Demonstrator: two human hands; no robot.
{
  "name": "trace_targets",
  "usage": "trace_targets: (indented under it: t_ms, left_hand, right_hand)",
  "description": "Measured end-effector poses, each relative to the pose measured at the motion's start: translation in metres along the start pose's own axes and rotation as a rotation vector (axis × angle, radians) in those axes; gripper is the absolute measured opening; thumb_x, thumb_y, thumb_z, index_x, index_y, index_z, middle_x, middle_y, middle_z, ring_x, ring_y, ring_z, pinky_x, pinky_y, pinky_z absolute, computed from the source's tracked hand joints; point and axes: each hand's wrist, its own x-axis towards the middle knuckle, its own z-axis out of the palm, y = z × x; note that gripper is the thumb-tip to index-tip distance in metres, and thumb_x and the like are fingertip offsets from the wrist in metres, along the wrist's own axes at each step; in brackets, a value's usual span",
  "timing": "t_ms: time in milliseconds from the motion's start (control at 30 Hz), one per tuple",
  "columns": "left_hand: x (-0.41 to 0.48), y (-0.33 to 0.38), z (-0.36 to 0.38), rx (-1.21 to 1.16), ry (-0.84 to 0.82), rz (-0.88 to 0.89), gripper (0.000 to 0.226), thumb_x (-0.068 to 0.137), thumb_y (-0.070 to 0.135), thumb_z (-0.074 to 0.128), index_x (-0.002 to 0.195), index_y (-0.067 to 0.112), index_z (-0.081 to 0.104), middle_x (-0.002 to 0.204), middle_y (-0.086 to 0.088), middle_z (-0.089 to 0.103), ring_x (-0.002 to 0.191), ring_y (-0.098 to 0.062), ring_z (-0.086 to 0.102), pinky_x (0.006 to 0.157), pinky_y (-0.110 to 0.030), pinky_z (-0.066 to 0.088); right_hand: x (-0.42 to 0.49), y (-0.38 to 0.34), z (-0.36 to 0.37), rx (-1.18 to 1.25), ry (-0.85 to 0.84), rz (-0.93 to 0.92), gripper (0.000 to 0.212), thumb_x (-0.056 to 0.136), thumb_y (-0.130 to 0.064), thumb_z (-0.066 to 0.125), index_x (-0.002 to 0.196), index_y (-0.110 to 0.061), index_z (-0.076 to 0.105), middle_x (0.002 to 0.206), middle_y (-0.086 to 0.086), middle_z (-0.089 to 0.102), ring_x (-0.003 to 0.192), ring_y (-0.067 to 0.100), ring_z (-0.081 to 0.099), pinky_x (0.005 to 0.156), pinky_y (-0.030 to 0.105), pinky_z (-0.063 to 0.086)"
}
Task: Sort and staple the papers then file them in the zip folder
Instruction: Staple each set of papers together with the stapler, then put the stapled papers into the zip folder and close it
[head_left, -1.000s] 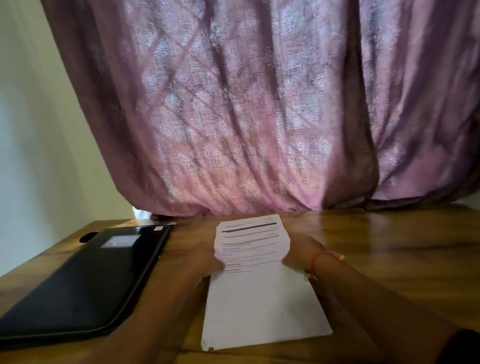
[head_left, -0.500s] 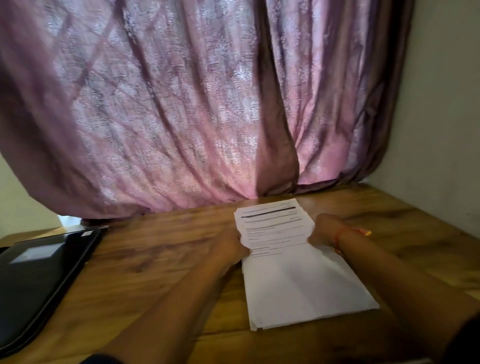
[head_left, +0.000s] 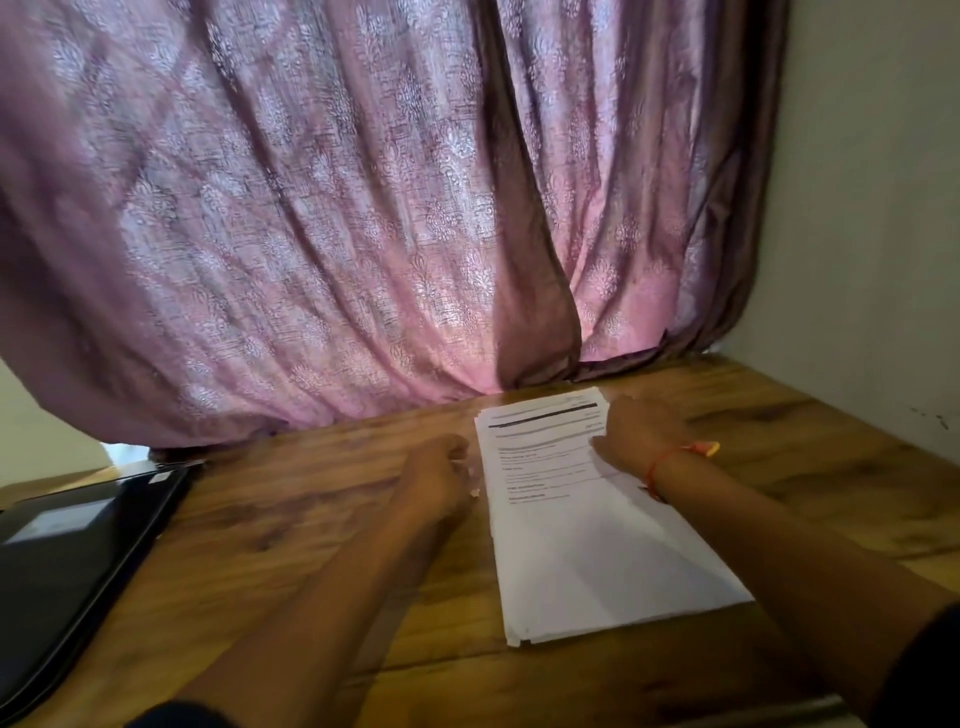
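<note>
- My right hand (head_left: 636, 434) rests fingers flat on the papers (head_left: 582, 519) at one o'clock.
- My left hand (head_left: 439, 475), loosely curled, holds nothing.
- Nothing stapled or filed; zip folder (head_left: 67, 561) waits shut at nine o'clock.

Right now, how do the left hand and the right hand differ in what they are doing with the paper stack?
The right hand lies on top of the paper stack, near its far right edge; the left hand sits on the wooden table beside the stack's left edge. The right wrist carries an orange thread; the left wrist is bare. Both are near the stack's far half.
</note>
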Motion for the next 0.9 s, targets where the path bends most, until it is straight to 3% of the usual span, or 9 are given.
trace_targets:
  t_ms: [67,133,267,467,633,700,767,833,900]
  left_hand:
    - [0.006,-0.011,-0.015,0.03,0.034,0.023,0.033,0.089,0.0,0.069,0.119,0.015,0.067,0.114,-0.001,0.068,0.091,-0.009,0.06,0.064,-0.005,0.04]
    - [0.008,-0.023,-0.032,0.051,0.057,0.021,0.028,0.086,-0.004,0.068,0.109,0.011,0.072,0.104,-0.004,0.07,0.089,-0.012,0.061,0.072,-0.013,0.042]
    - [0.007,-0.047,-0.062,0.095,0.1,0.046,0.014,0.082,0.002,0.074,0.092,0.012,0.076,0.084,-0.001,0.068,0.075,-0.009,0.059,0.063,-0.01,0.039]
    - [0.003,-0.107,-0.128,0.226,0.19,0.009,0.025,0.086,0.02,0.077,0.108,0.011,0.073,0.11,-0.005,0.071,0.098,-0.018,0.064,0.085,-0.027,0.048]
    - [-0.013,-0.183,-0.201,0.299,0.254,-0.147,0.027,0.087,0.026,0.074,0.109,0.01,0.071,0.107,-0.005,0.07,0.101,-0.023,0.065,0.077,-0.027,0.039]
    - [-0.023,-0.212,-0.228,0.37,0.261,-0.209,0.027,0.089,0.033,0.071,0.103,0.01,0.068,0.102,-0.007,0.069,0.098,-0.026,0.064,0.076,-0.033,0.044]
    - [-0.035,-0.241,-0.254,0.443,0.262,-0.299,0.038,0.091,0.04,0.069,0.115,0.011,0.065,0.114,-0.009,0.068,0.107,-0.027,0.063,0.089,-0.038,0.05]
    - [-0.046,-0.272,-0.278,0.516,0.272,-0.395,0.052,0.092,0.048,0.067,0.129,0.012,0.061,0.128,-0.011,0.064,0.117,-0.03,0.06,0.099,-0.043,0.05]
    - [-0.059,-0.304,-0.301,0.593,0.259,-0.492,0.063,0.09,0.059,0.06,0.134,0.013,0.057,0.132,-0.014,0.062,0.12,-0.033,0.059,0.1,-0.045,0.05]
  right_hand:
    - [-0.001,-0.022,-0.001,0.006,-0.013,-0.028,0.05,0.084,-0.05,0.059,0.124,-0.019,0.059,0.128,0.01,0.058,0.115,0.032,0.054,0.097,0.037,0.047]
    - [-0.003,-0.049,-0.002,0.015,-0.048,-0.085,0.05,0.086,-0.049,0.059,0.125,-0.018,0.06,0.129,0.01,0.058,0.116,0.031,0.055,0.097,0.037,0.047]
    - [-0.007,-0.11,0.0,0.057,-0.064,-0.26,0.036,0.088,-0.04,0.06,0.112,-0.014,0.067,0.116,0.009,0.067,0.102,0.028,0.062,0.083,0.031,0.049]
    - [-0.021,-0.217,0.019,0.197,-0.236,-0.448,0.041,0.092,-0.041,0.056,0.113,-0.007,0.066,0.123,0.013,0.063,0.11,0.03,0.058,0.08,0.029,0.039]
    - [-0.038,-0.309,0.051,0.437,-0.443,-0.483,0.047,0.091,-0.044,0.061,0.116,-0.005,0.065,0.119,0.013,0.065,0.11,0.031,0.06,0.075,0.026,0.042]
    - [-0.051,-0.341,0.058,0.491,-0.501,-0.498,0.035,0.092,-0.04,0.06,0.093,-0.006,0.067,0.095,0.009,0.067,0.098,0.029,0.062,0.06,0.023,0.039]
    - [-0.065,-0.368,0.06,0.54,-0.516,-0.536,0.035,0.095,-0.036,0.058,0.069,-0.013,0.059,0.078,0.005,0.061,0.087,0.024,0.057,0.057,0.025,0.035]
    - [-0.077,-0.394,0.066,0.583,-0.53,-0.578,0.033,0.098,-0.029,0.055,0.067,-0.016,0.057,0.086,0.003,0.06,0.084,0.02,0.054,0.064,0.023,0.032]
    - [-0.086,-0.422,0.079,0.641,-0.562,-0.578,0.037,0.098,-0.027,0.056,0.062,-0.026,0.048,0.074,-0.005,0.054,0.064,0.014,0.047,0.066,0.024,0.04]
